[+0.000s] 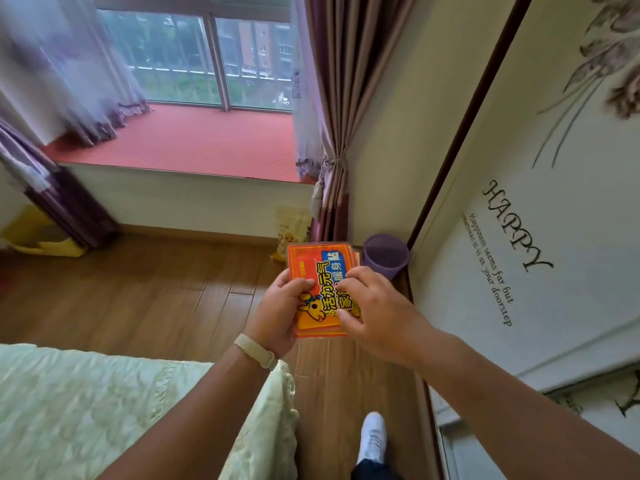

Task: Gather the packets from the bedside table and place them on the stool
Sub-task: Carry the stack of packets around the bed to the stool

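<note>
Left hand (pixel 277 317) and right hand (pixel 375 306) clasp stacked packets (pixel 320 289), long axis pointing away.

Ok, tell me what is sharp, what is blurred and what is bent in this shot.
Head view: the stack of packets and both hands, left hand and right hand, are fairly sharp; the sheer curtain at upper left is smeared by motion blur; the wide lens bends the wardrobe door edge; soft daylight enters through the window.

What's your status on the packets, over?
Left hand and right hand both gripping the stack of orange packets. Held in the air over wood floor. No stool in sight. Purple bin ahead.
</note>
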Demonstrator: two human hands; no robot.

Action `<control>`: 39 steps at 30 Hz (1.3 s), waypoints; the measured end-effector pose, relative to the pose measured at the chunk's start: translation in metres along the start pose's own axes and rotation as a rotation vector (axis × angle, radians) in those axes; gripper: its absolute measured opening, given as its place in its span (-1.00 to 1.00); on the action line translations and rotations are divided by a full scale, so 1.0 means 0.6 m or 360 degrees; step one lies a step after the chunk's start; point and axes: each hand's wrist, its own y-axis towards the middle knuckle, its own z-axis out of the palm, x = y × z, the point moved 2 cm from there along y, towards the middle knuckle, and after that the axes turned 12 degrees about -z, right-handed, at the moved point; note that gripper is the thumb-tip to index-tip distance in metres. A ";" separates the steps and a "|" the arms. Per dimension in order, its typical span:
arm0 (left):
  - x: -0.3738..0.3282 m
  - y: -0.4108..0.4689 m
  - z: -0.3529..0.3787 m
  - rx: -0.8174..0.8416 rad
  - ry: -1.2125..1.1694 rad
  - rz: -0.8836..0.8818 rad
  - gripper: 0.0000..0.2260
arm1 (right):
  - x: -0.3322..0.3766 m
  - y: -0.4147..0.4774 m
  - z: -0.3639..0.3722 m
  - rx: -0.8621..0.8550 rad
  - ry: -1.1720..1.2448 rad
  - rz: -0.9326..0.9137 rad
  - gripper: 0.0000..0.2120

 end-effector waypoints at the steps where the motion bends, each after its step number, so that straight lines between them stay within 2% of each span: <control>1: -0.008 0.017 0.007 -0.0005 0.0003 -0.0010 -0.74 | -0.019 0.013 -0.002 0.0003 0.0009 -0.0002 -0.58; 13: -0.141 0.277 0.152 -0.0258 0.0009 0.0034 -0.72 | -0.326 0.201 -0.065 0.0032 0.0159 -0.0126 -0.58; 19: -0.192 0.355 0.189 -0.0382 -0.0039 0.0076 -0.72 | -0.419 0.290 -0.092 0.0112 0.0180 -0.0280 -0.61; 28: -0.272 0.408 0.119 -0.0610 -0.0197 0.0193 -0.74 | -0.426 0.450 -0.062 0.0238 0.0211 -0.0534 -0.60; 39: -0.398 0.477 -0.121 -0.0796 -0.0536 0.0284 -0.75 | -0.333 0.725 0.067 0.0373 0.0210 -0.0784 -0.65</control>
